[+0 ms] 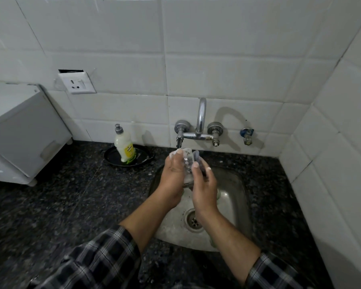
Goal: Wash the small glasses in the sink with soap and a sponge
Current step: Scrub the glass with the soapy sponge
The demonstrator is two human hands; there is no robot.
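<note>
glass (187,162): clear, sudsy | left hand (173,174) fingers grip it | right hand (203,189) fingers pinch sponge (198,156)

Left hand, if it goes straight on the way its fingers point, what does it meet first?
Likely the tap's left valve, just beyond the left hand, which grips a glass; then the tiled wall. Depth is unclear.

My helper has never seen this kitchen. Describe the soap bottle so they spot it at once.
Find the steel sink in the dark speckled counter. Left of its wall tap lies a round black dish. The soap bottle stands in it, the only bottle there: whitish, yellow label, grey cap.
</note>
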